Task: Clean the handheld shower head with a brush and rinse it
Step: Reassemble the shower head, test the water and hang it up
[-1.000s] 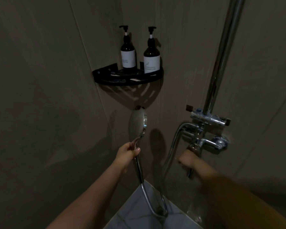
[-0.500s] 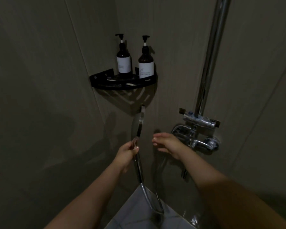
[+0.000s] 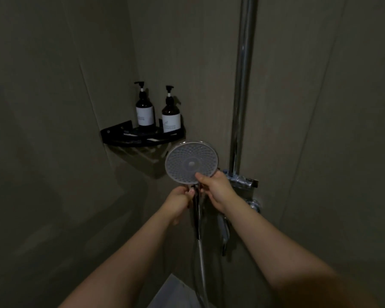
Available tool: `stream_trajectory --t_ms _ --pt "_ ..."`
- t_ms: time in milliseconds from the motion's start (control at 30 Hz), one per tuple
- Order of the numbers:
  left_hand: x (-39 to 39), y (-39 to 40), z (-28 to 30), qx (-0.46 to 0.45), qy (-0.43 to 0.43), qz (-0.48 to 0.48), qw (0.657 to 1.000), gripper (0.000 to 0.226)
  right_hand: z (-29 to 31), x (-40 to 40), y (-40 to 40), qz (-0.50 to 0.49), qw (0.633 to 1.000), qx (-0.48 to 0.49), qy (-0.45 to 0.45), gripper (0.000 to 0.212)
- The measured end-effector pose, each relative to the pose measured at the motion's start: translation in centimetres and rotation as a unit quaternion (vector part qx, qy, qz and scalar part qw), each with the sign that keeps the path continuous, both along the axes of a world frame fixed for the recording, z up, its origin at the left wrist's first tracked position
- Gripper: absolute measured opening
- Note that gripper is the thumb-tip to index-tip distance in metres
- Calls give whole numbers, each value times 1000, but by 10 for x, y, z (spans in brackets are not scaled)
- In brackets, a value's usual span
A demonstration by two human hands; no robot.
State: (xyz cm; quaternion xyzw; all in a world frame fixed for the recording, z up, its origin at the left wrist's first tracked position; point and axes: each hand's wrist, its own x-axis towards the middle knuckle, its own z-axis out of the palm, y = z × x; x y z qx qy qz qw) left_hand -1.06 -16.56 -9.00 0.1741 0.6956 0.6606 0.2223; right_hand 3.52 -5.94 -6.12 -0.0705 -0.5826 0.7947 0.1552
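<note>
Shower head (image 3: 191, 162), gripped by both hands' fingers (image 3: 201, 177), faces out in a dim tiled corner.

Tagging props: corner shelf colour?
Black corner shelf, clearest in the head view.

I see both my forearms reach forward and meet in the middle. My left hand (image 3: 180, 200) has the fingers curled around the shower handle (image 3: 196, 210). My right hand (image 3: 218, 192) pinches the lower edge of the shower head (image 3: 190, 162), thumb on its face.
</note>
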Motion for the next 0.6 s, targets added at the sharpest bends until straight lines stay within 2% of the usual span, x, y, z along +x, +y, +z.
stream_trajectory --t_ms 133,200,267,333,467,533,600 --pt "9 32 15 7 70 32 997 10 13 12 16 -61 997 -22 36 21" --pt "20 45 20 40 73 27 996 16 25 19 26 -82 993 -53 65 28" --pt "28 58 14 47 57 11 997 17 40 29 41 -107 989 -62 77 33" --pt "36 68 5 40 24 -21 999 13 53 37 58 -131 987 -47 78 28" --pt "45 93 -16 -42 -8 -100 994 9 73 57 87 -184 978 -40 89 21" --pt "51 107 -29 -82 -18 -152 985 20 79 65 99 -210 973 -39 89 20" --pt "57 122 -35 -68 -27 -161 984 20 83 68 109 -223 970 -35 93 16"
